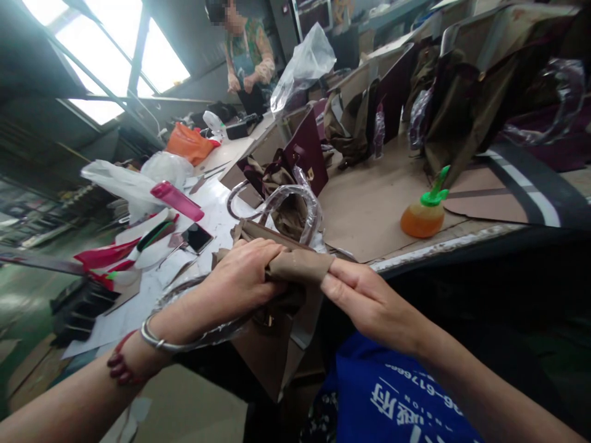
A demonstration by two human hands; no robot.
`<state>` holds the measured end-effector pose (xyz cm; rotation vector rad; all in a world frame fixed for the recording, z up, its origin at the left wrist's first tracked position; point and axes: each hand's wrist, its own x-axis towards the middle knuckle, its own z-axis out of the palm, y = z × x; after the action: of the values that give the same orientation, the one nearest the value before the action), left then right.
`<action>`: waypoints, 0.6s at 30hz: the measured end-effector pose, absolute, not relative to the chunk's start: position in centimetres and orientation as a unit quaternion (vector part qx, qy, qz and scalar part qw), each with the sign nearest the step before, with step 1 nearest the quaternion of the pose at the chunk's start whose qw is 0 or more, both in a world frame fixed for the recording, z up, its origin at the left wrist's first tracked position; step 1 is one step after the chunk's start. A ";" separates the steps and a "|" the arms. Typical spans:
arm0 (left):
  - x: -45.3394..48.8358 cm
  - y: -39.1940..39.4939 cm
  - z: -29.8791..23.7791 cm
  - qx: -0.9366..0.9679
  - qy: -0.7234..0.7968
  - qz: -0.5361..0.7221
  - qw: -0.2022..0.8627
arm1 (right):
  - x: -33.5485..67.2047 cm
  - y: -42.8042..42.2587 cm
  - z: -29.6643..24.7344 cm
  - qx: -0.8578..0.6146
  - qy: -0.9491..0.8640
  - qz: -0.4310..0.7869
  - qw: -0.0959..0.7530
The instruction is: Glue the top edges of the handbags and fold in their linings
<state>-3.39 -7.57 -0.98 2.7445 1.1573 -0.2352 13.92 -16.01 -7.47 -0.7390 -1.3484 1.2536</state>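
Note:
A handbag [265,354] hangs partly over the near table edge in front of me. Its brown fabric lining [300,266] is stretched between my two hands near the bag's opening. My left hand [247,271], with a bangle and a beaded bracelet on the wrist, is closed over the left part of this cloth. Thumb and fingers of my right hand [369,298] pinch its right end. A plastic-wrapped handle [311,212] arches up just behind the hands. Below them a small gold-coloured fitting shows on the bag; much of its inside is hidden.
A maroon bag [305,154] stands behind. More unfinished bags [475,104] line the right side. A squat bottle of orange liquid [422,220] sits near the table edge. Leftward lie a pink bottle [178,200], a phone [197,237] and an orange bag [189,143]. Another person [249,55] stands beyond.

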 end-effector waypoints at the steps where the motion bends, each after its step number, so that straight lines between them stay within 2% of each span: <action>1: -3.5 -7.4 -1.0 0.911 0.399 -0.076 0.074 | 14.7 -16.3 -7.6 -0.345 -0.558 0.519 0.547; 4: -4.2 -6.7 -0.9 0.902 0.420 -0.070 0.075 | 17.4 -16.8 -8.7 -0.440 -0.504 0.481 0.566; 10: -4.5 -6.1 -0.1 0.910 0.393 -0.041 0.127 | 21.1 -16.9 -13.9 -0.636 -0.511 0.344 0.465; 14: -3.3 -5.5 -0.4 0.896 0.395 -0.065 0.193 | 21.7 -17.0 -15.6 -0.671 -0.488 0.321 0.457; 18: -2.2 -5.2 -0.9 0.905 0.396 -0.053 0.150 | 21.1 -17.0 -15.3 -0.645 -0.531 0.292 0.465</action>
<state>-2.18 -5.23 -0.89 2.5989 1.1368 -0.1529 21.06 -17.04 -15.34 -1.5839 -1.3042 0.7174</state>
